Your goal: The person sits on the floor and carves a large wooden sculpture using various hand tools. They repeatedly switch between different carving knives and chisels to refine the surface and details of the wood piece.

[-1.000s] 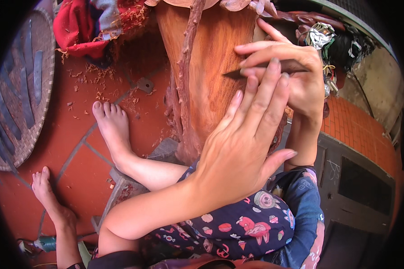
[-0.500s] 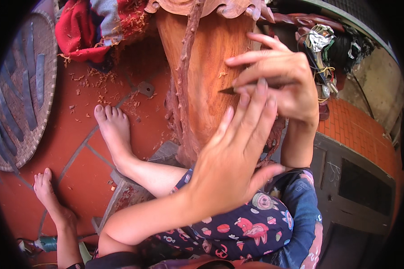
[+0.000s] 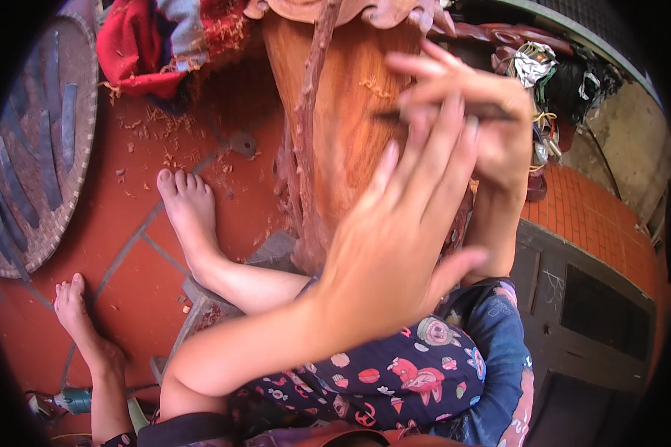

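Observation:
My right hand (image 3: pixel 503 112) is closed around a thin dark metal blade (image 3: pixel 384 115), a flat carving tool with its tip pointing left; motion blurs the fingers. My left hand (image 3: pixel 395 223) has its fingers stretched out, back of the hand upward and thumb apart. Its fingertips overlap the right hand, and I cannot tell whether they touch the blade. Beneath both hands lies a large carved block of orange-brown wood (image 3: pixel 343 141) with a smooth face and a rough, branch-like ridge (image 3: pixel 306 119) down its left side. Curled shavings (image 3: pixel 376 88) rest on that face.
A round woven tray (image 3: pixel 74 182) at far left holds several flat metal blades. Red and grey cloth (image 3: pixel 138 52) sprinkled with shavings lies at upper left. Tiled floor (image 3: pixel 130 223) carries scraps and a small metal plate (image 3: pixel 243 144). Bundled cords (image 3: pixel 537 67) sit at upper right.
Both hands have moved up and slightly right, away from the near part of the wood face. The blade has gone up with the right hand. More curled shavings show on the wood.

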The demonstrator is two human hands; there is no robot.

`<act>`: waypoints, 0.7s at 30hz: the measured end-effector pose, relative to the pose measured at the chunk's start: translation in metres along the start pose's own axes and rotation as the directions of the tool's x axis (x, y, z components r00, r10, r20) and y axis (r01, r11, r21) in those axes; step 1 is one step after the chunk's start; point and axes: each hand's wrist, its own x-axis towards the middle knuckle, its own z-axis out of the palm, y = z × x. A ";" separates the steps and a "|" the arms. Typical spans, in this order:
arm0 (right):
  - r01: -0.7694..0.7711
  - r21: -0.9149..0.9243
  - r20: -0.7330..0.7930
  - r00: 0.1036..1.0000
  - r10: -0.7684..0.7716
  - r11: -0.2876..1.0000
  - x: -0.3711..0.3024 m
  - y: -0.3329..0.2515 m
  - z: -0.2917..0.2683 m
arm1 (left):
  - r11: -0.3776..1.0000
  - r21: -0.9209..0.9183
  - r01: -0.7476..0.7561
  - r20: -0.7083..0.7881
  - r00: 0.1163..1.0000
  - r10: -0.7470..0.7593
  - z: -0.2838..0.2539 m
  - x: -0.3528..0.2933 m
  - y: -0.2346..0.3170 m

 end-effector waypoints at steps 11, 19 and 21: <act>0.069 -0.204 0.249 0.968 -0.017 0.977 0.003 -0.006 0.002 | 0.993 -0.053 0.106 0.097 0.990 -0.100 -0.002 -0.008 0.005; 0.043 -0.183 0.163 0.986 -0.013 0.982 0.002 -0.008 0.006 | 0.998 -0.060 -0.018 -0.026 1.000 0.016 0.003 -0.017 -0.007; -0.009 -0.206 0.204 0.978 0.052 0.979 0.003 -0.009 0.006 | 0.997 -0.068 0.032 -0.019 0.999 -0.033 0.003 -0.018 -0.008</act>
